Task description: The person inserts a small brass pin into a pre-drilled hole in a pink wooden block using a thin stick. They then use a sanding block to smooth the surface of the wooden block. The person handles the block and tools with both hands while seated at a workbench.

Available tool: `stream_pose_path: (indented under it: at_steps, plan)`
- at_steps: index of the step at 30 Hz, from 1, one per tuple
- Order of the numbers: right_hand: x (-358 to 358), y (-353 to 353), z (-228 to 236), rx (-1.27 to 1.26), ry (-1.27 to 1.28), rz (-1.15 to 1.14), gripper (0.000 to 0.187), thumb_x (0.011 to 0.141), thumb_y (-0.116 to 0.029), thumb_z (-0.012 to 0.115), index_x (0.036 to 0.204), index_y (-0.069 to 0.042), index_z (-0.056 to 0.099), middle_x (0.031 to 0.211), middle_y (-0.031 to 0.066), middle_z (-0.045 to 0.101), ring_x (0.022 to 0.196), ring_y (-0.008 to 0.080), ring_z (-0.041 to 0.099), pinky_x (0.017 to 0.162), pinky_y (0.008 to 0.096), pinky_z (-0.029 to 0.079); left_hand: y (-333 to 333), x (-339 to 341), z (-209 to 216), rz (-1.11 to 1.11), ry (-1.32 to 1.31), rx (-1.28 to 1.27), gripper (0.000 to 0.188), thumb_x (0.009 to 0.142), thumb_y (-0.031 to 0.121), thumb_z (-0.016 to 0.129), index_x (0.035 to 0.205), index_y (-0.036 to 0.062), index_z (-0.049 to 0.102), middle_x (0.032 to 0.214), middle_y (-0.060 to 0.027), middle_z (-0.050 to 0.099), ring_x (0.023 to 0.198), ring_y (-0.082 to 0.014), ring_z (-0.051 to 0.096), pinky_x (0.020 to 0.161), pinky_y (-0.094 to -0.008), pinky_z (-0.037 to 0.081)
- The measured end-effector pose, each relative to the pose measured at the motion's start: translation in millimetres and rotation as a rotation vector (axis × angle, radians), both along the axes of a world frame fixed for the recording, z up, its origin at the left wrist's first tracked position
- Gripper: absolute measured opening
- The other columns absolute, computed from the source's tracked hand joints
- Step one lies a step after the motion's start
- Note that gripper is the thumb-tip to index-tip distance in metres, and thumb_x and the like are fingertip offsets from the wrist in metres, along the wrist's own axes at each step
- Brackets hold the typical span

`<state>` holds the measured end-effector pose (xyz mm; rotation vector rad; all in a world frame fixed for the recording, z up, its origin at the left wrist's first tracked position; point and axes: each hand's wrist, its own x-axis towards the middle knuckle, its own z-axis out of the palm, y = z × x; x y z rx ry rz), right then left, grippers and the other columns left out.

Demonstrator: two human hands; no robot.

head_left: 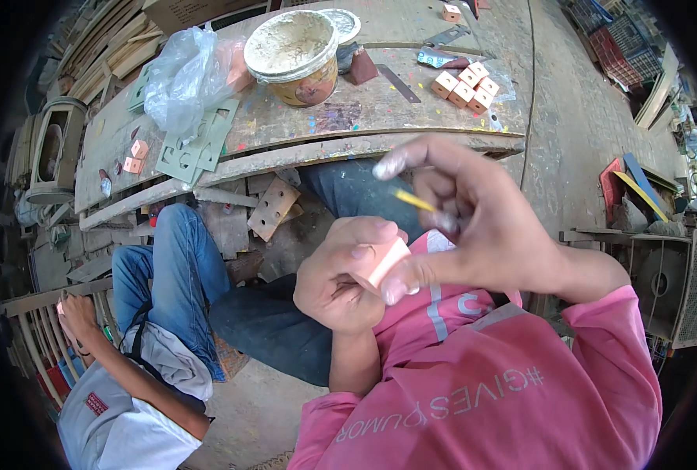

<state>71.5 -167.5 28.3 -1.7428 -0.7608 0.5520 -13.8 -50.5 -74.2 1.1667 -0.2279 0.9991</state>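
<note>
My left hand (334, 274) is closed around a small pinkish wooden block (386, 265), held in front of my chest. On its near side, the thumb of my right hand (499, 215) touches the block. A thin yellow stick (413, 200) pokes out from the curled fingers of that same hand, while its index finger arches over the top. Motion blurs the stick and the fingertips, so its exact kind is unclear.
Ahead stands a paint-spotted workbench (278, 129) with a plaster-smeared bucket (301, 86), a clear plastic bag (180, 82), green stencil sheets (196, 141) and several wooden cubes (462, 95). A metal strip (399, 83) lies between. At left sits another person (133, 399) in jeans.
</note>
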Motion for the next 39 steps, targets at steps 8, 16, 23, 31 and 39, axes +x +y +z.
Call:
stream_pose_path:
  at_steps: [8,16,23,31,39]
  plan:
    - [-3.0,-1.5,9.5,0.067,-0.072,0.043,0.053,0.072,-0.012,0.078,0.114,-0.004,0.047,0.063,-0.0070,0.041,0.054,-0.0002,0.031,0.050,0.0174,0.022,-2.1,1.0,-7.9,-0.139,0.005,-0.161,0.054,0.068,0.017,0.080,0.111,0.0055,0.049,0.104,-0.0219,0.060,0.077,-0.0252,0.062,0.061,-0.0303,0.052]
    - [8.6,0.1,0.8,0.214,0.046,-0.257,0.027,0.083,-0.003,0.064,0.105,-0.002,0.048,0.072,-0.0037,0.051,0.063,-0.0011,0.041,0.053,0.0151,0.027,-2.2,8.6,0.9,-0.253,-0.097,-0.284,0.057,0.065,0.005,0.080,0.112,0.0037,0.048,0.098,-0.0204,0.062,0.091,-0.0224,0.056,0.070,-0.0292,0.049]
    - [-3.3,-8.5,6.0,0.160,0.066,-0.118,0.016,0.085,0.000,0.059,0.099,0.000,0.053,0.071,0.0003,0.056,0.061,0.0061,0.049,0.055,0.0205,0.037,-1.3,3.5,5.2,-0.181,-0.003,-0.211,0.056,0.064,0.011,0.081,0.110,0.0064,0.049,0.098,-0.0156,0.064,0.091,-0.0225,0.053,0.071,-0.0301,0.046]
    - [-10.7,-20.8,24.6,-0.003,-0.388,0.202,0.014,0.075,0.004,0.062,0.088,0.002,0.062,0.076,0.0136,0.062,0.061,0.0262,0.062,0.053,0.0307,0.047,1.7,-2.2,7.1,0.031,0.060,0.007,0.041,0.063,0.013,0.081,0.097,0.0090,0.057,0.095,-0.0107,0.066,0.088,-0.0251,0.054,0.075,-0.0344,0.046]
    - [-13.9,-21.8,27.1,-0.087,-0.581,0.253,0.023,0.069,0.007,0.064,0.092,0.003,0.064,0.061,0.0102,0.056,0.047,0.0203,0.057,0.042,0.0307,0.042,4.8,-3.0,19.6,0.149,0.001,0.204,0.034,0.063,0.005,0.079,0.091,0.0058,0.060,0.091,-0.0109,0.066,0.077,-0.0275,0.060,0.062,-0.0313,0.051]
